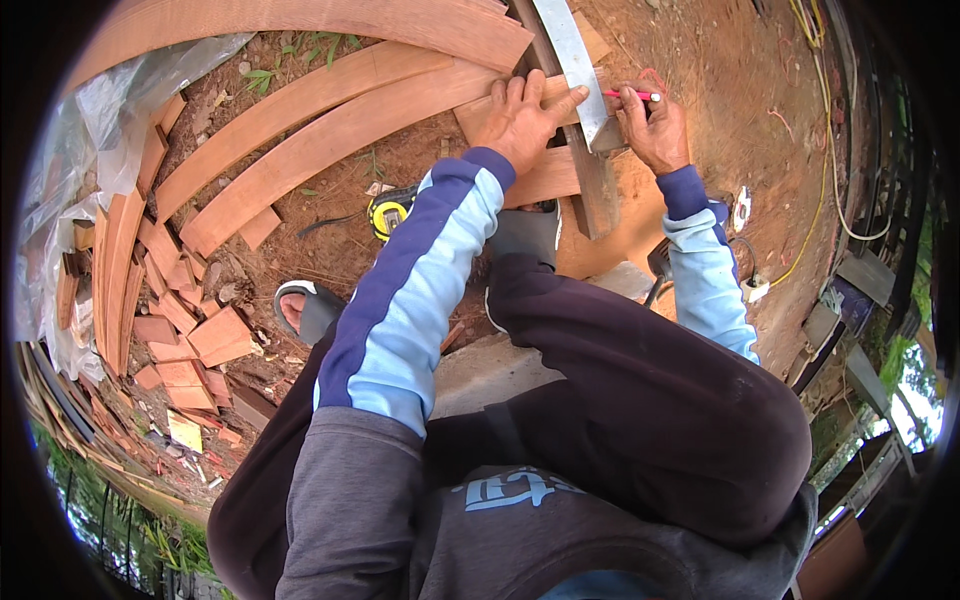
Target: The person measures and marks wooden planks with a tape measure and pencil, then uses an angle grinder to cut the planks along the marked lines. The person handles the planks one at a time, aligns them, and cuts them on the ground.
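My left hand (525, 120) lies with fingers spread on a reddish wooden board (485, 118), its thumb reaching to the edge of a flat silvery metal strip (572, 62). To the right of that strip, my right hand (655, 132) is closed around a pink pencil (640, 96). The pencil lies nearly level, its front end close to the strip's right edge. Below the board runs a dark wooden beam (597, 195), with another short board (550, 176) against it. Whether the pencil tip touches wood cannot be made out.
Long curved planks (330, 150) lie to the left on bare soil. A yellow tape measure (388, 214) rests near my left forearm. Wood offcuts (185, 345) and clear plastic sheeting (110, 130) are at the far left. A yellow cord (828, 160) runs along the right.
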Demonstrator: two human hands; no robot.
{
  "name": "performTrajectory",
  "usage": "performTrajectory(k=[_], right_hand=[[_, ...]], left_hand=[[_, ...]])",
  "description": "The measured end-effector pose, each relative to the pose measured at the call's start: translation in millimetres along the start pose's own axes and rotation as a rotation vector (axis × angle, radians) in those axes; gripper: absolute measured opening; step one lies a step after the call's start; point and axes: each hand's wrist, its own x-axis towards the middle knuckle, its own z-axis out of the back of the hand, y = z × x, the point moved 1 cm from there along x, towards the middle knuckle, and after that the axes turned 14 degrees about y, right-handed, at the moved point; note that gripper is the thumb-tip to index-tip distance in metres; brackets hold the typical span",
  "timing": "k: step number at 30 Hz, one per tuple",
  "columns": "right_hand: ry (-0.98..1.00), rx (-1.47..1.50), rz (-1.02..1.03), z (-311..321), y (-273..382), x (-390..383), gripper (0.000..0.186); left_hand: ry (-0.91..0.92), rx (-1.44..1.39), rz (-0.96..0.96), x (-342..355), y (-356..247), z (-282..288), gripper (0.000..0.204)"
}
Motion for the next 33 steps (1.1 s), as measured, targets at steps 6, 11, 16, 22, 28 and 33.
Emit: performTrajectory(k=[6,11,16,22,28,33], right_hand=[[0.068,0.064,-0.165,3,-12,-17,0.017],[0.054,-0.064,-0.108,4,-16,-4,0.020],[0.003,-0.121,-0.017,3,-7,24,0.023],[0.012,-0.030,-0.055,1,1,31,0.025],[-0.030,-0.021,-0.022,-2,4,33,0.023],[-0.004,-0.117,-0.032,2,-10,27,0.023]], left_hand=[[-0.032,0.002,0.012,-2,-1,0,0.075],[-0.020,-0.021,0.002,-2,-1,1,0.075],[-0.036,-0.019,-0.001,-2,-1,3,0.075],[-0.039,-0.026,-0.002,-3,-1,3,0.075],[-0.059,-0.023,-0.008,-3,0,0,0.076],[-0.047,-0.015,0.000,-1,-2,-1,0.078]])
